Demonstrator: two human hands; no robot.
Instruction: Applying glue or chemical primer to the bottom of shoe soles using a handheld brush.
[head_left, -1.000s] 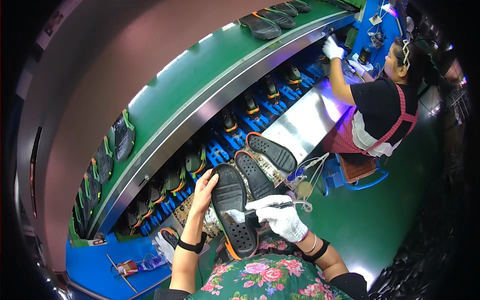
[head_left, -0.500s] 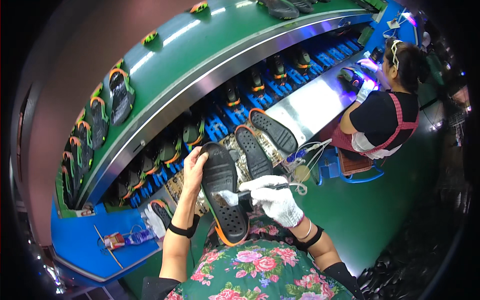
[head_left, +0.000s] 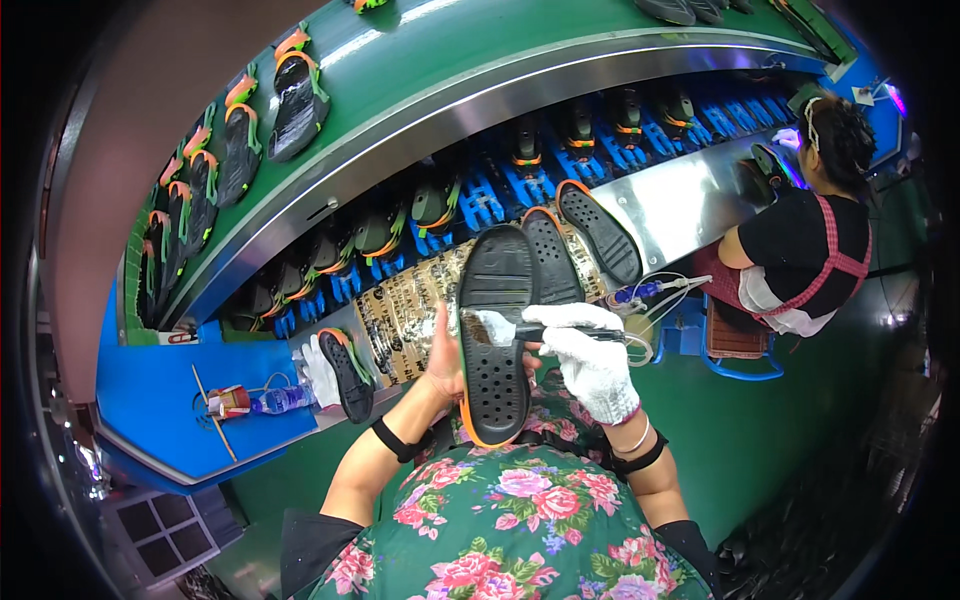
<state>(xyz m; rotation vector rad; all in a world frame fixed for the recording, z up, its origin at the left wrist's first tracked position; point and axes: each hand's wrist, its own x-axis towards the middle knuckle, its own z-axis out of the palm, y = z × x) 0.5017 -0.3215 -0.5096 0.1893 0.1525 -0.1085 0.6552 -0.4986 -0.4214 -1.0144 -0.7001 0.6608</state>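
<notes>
My bare left hand is closed round the middle of a black shoe, its thumb along the left edge and fingertips past the right one. The shoe's upturned face has ridges at the far end, many holes at the near end and an orange rim at the heel. In a white knit glove, my right hand grips a brush with a dark handle. Its pale bristles touch the middle of that face. Two similar black shoes with orange edges, a nearer one and a farther one, lie just beyond.
A taped work ledge runs before me. Behind it, shoes ride on blue racks beneath a green conveyor carrying more shoes. At left a blue table holds a bottle. A co-worker sits at right.
My left hand has shifted from the shoe's far end to its middle. The shoe now points more straight away from me, and the brush has moved onto its mid part. The view has turned.
</notes>
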